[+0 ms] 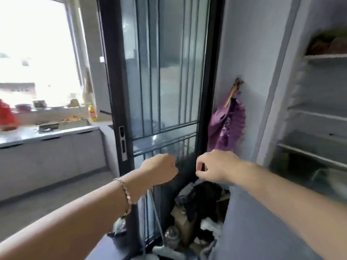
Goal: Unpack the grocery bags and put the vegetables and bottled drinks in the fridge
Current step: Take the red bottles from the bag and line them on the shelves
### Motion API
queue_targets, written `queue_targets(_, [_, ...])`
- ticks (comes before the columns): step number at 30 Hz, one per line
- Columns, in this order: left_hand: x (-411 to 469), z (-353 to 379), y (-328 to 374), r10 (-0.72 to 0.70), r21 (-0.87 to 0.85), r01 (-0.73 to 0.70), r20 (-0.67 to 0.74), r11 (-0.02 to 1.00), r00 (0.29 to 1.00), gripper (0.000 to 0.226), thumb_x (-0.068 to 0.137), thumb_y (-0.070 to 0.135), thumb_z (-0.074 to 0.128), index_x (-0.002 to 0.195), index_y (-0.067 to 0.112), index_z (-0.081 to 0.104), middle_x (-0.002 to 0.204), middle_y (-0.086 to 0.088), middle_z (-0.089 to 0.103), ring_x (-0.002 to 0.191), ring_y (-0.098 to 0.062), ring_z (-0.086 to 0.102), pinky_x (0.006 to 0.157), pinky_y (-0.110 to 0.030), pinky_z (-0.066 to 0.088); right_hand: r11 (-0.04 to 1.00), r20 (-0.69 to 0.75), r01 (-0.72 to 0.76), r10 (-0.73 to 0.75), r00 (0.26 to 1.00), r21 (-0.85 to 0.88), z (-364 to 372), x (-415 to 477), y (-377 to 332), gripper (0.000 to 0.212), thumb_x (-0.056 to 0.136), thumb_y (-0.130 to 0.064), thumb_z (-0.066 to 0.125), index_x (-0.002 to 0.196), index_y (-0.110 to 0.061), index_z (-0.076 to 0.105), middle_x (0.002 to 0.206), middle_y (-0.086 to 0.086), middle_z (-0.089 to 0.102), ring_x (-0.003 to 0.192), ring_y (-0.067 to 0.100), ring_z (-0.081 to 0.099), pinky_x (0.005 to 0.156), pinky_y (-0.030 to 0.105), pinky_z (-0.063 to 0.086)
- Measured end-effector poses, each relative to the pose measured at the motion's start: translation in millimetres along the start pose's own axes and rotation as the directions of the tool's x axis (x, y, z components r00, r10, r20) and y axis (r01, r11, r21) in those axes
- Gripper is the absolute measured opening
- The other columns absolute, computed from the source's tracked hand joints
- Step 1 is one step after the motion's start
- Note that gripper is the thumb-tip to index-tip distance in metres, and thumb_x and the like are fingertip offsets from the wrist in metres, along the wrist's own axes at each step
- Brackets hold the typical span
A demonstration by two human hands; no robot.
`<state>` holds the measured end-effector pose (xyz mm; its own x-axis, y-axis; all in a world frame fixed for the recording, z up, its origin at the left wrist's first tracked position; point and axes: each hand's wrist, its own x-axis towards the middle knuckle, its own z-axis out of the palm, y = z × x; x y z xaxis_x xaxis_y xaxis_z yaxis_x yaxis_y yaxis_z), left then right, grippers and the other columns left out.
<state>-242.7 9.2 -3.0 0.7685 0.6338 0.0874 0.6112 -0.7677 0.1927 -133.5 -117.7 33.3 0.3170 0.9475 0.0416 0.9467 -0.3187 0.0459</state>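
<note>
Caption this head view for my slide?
Left hand and right hand curled before black-framed glass door; open white fridge at right.

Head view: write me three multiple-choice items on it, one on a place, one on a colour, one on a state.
1. Where is the bracelet?
A. on the left wrist
B. on the right wrist
C. on the counter

2. What colour is the cloth hanging on the wall?
A. red
B. purple
C. green

3. How is the fridge?
A. shut
B. open
C. out of view

Answers: 1 A, it circles the left wrist; 2 B, its folds are purple; 3 B, its shelves show at the right.
</note>
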Motion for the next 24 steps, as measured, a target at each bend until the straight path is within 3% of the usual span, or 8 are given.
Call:
queue_targets(4, [-101.4,25.1,-67.0,-0.283,0.069,0.287,-0.052,0.956,0.958,0.025,0.089,0.024,0.045,0.101,0.016,0.065,0.106,-0.004,0.066,0.094,-0.028,0.061,0.078,-0.030,0.049,0.952,0.051,0.304,-0.305,0.951,0.026,46.7,-7.6,-91.0,0.025,0.092,-0.039,0.047,0.107,-0.025,0.061,0.111,-0.001,0.064,0.103,0.022,0.058,0.077,0.031,0.042])
queue_targets(8, [-230.0,55.7,-111.2,-0.598,0.004,0.599,-0.061,0.801,0.799,0.026,0.090,0.025,0.044,0.102,0.014,0.064,0.109,-0.008,0.065,0.098,-0.031,0.060,0.080,-0.030,0.045,0.815,0.057,0.572,-0.578,0.814,0.096,91.5,-48.8,-187.5,0.026,0.092,-0.036,0.048,0.109,-0.025,0.064,0.114,0.001,0.065,0.106,0.025,0.058,0.084,0.031,0.045])
queue_targets(11, [-341.7,80.5,-132.2,-0.774,-0.017,0.774,-0.002,0.633,0.633,0.027,0.090,0.025,0.043,0.106,0.014,0.063,0.114,-0.010,0.063,0.104,-0.030,0.058,0.083,-0.031,0.045,0.677,0.070,0.724,-0.735,0.674,0.135,121.0,-95.5,-261.8,0.027,0.092,-0.036,0.048,0.114,-0.027,0.061,0.116,-0.001,0.064,0.110,0.023,0.056,0.082,0.027,0.041])
queue_targets(15, [-494.1,96.0,-135.1,-0.927,-0.054,0.929,0.058,0.367,0.370,0.025,0.090,0.024,0.042,0.101,0.014,0.062,0.114,-0.007,0.063,0.104,-0.030,0.058,0.082,-0.032,0.045,0.408,0.138,0.910,-0.908,0.396,0.077,142.3,-174.1,-360.0,0.029,0.093,-0.030,0.045,0.115,-0.019,0.060,0.111,0.007,0.064,0.100,0.027,0.060,0.073,0.028,0.042])
queue_targets(20, [-664.0,97.8,-119.4,-0.998,-0.117,0.992,0.029,0.044,0.048,0.023,0.091,0.027,0.043,0.102,0.019,0.062,0.113,-0.003,0.064,0.105,-0.027,0.058,0.082,-0.030,0.043,0.078,0.153,0.991,-0.986,0.060,0.112,152.8,-285.0,-474.6,0.029,0.095,-0.030,0.043,0.117,-0.017,0.057,0.112,0.006,0.062,0.101,0.027,0.059,0.071,0.029,0.040])
queue_targets(24, [-785.1,92.6,-103.4,-0.984,-0.146,0.973,0.010,-0.177,-0.178,0.024,0.090,0.026,0.042,0.101,0.020,0.062,0.111,-0.004,0.064,0.104,-0.029,0.058,0.082,-0.030,0.041,-0.088,0.158,0.986,-0.981,-0.110,0.142,148.8,-380.5,-565.3,0.030,0.095,-0.031,0.044,0.118,-0.017,0.057,0.114,0.005,0.062,0.103,0.027,0.059,0.073,0.029,0.039])
